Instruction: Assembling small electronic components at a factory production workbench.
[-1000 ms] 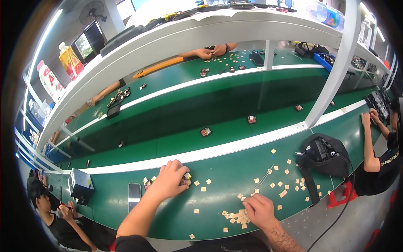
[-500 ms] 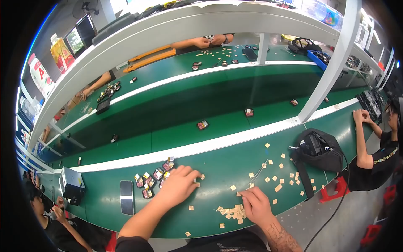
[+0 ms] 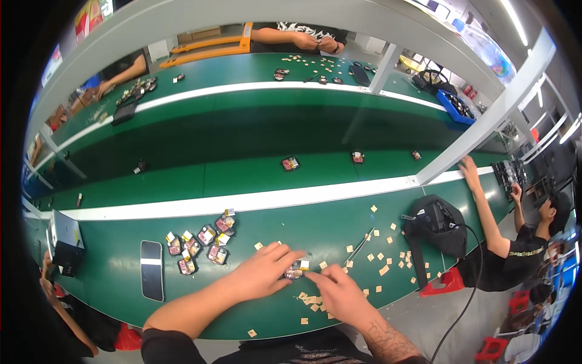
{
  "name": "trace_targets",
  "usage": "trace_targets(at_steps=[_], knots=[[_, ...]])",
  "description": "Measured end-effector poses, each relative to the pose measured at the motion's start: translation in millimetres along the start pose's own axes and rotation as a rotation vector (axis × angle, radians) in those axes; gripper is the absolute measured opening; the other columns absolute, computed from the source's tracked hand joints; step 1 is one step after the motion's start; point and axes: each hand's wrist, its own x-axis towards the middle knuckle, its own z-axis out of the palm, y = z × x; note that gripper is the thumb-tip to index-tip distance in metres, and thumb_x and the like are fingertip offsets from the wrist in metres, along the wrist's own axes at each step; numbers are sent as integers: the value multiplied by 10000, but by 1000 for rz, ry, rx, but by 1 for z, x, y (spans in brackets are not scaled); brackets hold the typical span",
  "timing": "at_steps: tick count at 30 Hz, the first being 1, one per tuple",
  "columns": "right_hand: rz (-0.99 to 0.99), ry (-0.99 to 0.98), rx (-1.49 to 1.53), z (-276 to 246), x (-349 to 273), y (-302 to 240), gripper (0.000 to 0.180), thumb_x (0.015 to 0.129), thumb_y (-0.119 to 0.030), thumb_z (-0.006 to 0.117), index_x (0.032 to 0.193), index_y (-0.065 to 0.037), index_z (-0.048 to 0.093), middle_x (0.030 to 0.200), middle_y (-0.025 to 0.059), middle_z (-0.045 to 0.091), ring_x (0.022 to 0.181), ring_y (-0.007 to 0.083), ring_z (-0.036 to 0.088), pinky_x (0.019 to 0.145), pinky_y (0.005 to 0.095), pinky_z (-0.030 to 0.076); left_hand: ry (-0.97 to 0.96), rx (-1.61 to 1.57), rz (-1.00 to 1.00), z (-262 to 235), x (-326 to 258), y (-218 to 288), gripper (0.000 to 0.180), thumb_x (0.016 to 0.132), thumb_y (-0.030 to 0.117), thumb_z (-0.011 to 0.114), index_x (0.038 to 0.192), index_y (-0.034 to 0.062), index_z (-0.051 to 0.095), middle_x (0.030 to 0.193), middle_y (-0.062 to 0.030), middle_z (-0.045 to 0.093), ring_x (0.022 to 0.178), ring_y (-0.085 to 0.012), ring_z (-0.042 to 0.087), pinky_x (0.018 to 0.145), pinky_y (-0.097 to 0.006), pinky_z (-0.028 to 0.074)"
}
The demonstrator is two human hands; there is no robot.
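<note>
While the left hand (image 3: 260, 273) grips a small electronic module (image 3: 294, 272) in the lower middle of the frame, the right hand (image 3: 336, 291) meets it from the other side. From where I stand, the left thumb is at its lower edge, with fingers curled over the top; the right thumb and forefinger are drawn together at its right edge, though I can't tell whether they pinch anything. Loose pale square tabs (image 3: 313, 300) lie just below on the green bench (image 3: 112, 258). I'd judge the module light and stiff, apt to slide on that smooth surface, its exposed parts fragile: best held by the dark rim, keeping pressure off the face. More modules (image 3: 217, 254) cluster left of centre, near a phone (image 3: 152, 276).
</note>
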Motion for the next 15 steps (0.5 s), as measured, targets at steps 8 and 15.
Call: trace_targets(at_steps=[8,15], knots=[[76,-109,-288,-3,36,-21,267,922,-17,723,1185,-51,694,936,110,635,858,333,694,716,437,585,105,32,84,11,-3,-10,625,875,107,789,1457,97,562,1197,-107,588,1178,-331,591,985,-461,506],[34,-207,-391,3,49,-22,197,900,-8,720,1080,-40,647,901,130,642,855,352,697,709,441,580,99,25,79,17,-5,-13,542,872,124,807,1370,88,595,1163,-99,622,1179,-330,607,1018,-468,504]])
